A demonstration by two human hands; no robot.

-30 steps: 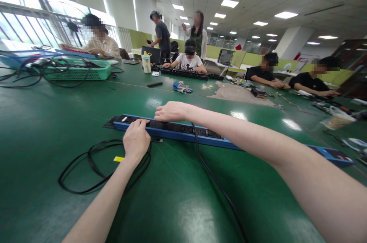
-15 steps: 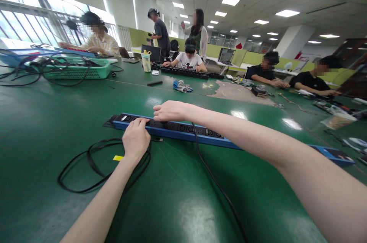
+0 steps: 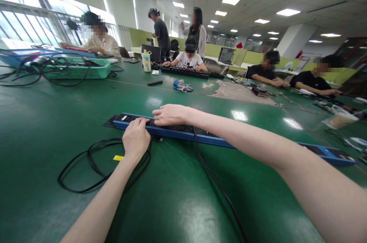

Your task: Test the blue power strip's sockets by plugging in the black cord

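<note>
A long blue power strip (image 3: 172, 132) with a black socket face lies slantwise across the green table. My left hand (image 3: 136, 136) is closed on it near its left end, fingertips on the socket face. Just right of that, my right hand (image 3: 169, 114) is bent down over the sockets, its fingers closed around a plug that the hand mostly hides. A black power cord (image 3: 212, 176) comes out from under the right wrist and runs toward the table's near side. Beside my left forearm lies a loosely coiled black cable (image 3: 88, 155) with a yellow tag (image 3: 117, 158).
A green basket (image 3: 77, 69) of cables stands at the far left. Farther back are a glove (image 3: 182, 85), a dark bar (image 3: 155, 83) and a tumbler (image 3: 146, 61). Several people sit or stand around the table. Loose parts and a plastic bag (image 3: 340, 118) lie at the right.
My right hand has lowered slightly onto the power strip, and the dark plug glimpsed beneath it is now covered. The left hand stays in place.
</note>
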